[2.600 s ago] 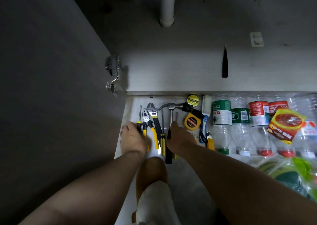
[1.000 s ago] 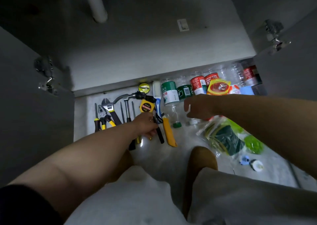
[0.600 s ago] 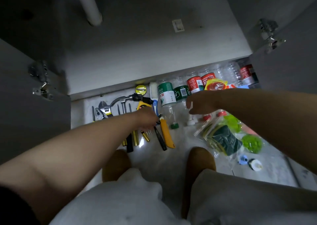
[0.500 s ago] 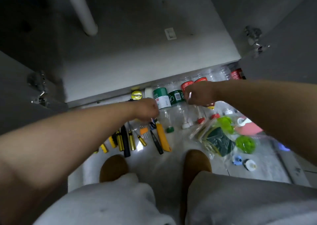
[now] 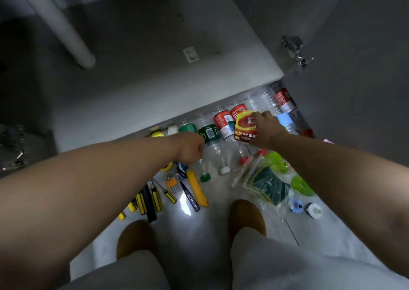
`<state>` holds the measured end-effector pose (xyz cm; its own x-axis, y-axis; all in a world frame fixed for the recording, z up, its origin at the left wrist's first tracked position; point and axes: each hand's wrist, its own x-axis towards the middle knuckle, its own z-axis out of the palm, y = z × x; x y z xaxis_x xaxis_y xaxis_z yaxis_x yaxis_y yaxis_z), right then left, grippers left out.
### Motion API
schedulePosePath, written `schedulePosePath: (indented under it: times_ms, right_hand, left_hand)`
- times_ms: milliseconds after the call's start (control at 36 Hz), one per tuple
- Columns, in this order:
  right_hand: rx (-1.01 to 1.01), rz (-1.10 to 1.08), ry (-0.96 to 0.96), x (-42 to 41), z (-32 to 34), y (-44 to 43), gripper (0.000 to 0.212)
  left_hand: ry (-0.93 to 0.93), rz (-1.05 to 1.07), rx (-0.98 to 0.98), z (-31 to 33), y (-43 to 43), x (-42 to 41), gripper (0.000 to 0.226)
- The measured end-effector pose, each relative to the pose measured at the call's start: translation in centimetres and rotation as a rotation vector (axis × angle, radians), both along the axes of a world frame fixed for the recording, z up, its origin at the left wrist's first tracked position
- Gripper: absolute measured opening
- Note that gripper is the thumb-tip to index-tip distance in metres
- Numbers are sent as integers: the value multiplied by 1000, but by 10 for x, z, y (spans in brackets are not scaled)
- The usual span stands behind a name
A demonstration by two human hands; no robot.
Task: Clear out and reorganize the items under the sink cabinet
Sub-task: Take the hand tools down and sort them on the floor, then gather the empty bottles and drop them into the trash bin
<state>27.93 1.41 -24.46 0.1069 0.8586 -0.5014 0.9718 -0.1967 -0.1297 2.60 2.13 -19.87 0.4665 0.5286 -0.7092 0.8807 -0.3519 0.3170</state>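
Observation:
A row of plastic bottles point(image 5: 222, 123) lies on the floor along the front of the bare under-sink cabinet point(image 5: 155, 72). My right hand point(image 5: 265, 128) grips a red and yellow packet point(image 5: 245, 126) over the red-labelled bottles. My left hand point(image 5: 191, 148) is closed in a fist above the green-labelled bottle and the tape measure; whether it holds anything is hidden. Screwdrivers point(image 5: 155, 197) and a yellow utility knife point(image 5: 197, 188) lie in a row on the floor below my left forearm.
A clear bag of green sponges point(image 5: 267, 183) and green scrubbers point(image 5: 302, 184) lies at the right. Small blue and white caps point(image 5: 306, 207) sit nearby. A white drain pipe point(image 5: 57, 24) enters the cabinet floor. Both cabinet doors stand open; my knees and shoes fill the foreground.
The view swung right and tilted. My hands left the tools at the left; my right hand reached the bottles and took hold of the red and yellow packet.

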Motion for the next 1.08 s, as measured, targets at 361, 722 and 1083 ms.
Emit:
schedulePosePath:
  times_ms: [361,722,1083]
  right_hand:
    - [181,47,-145,-17,-27,20,71]
    - [383,274,552,-99,9,-8,66]
    - [164,198,126,-145,-56,-25,64]
  left_hand:
    - [-234,365,-167,-47,6,-22,20]
    - [-555,765,-412,-16,16,-44,37]
    - [-639,1038,-97,-12,15,-114,32]
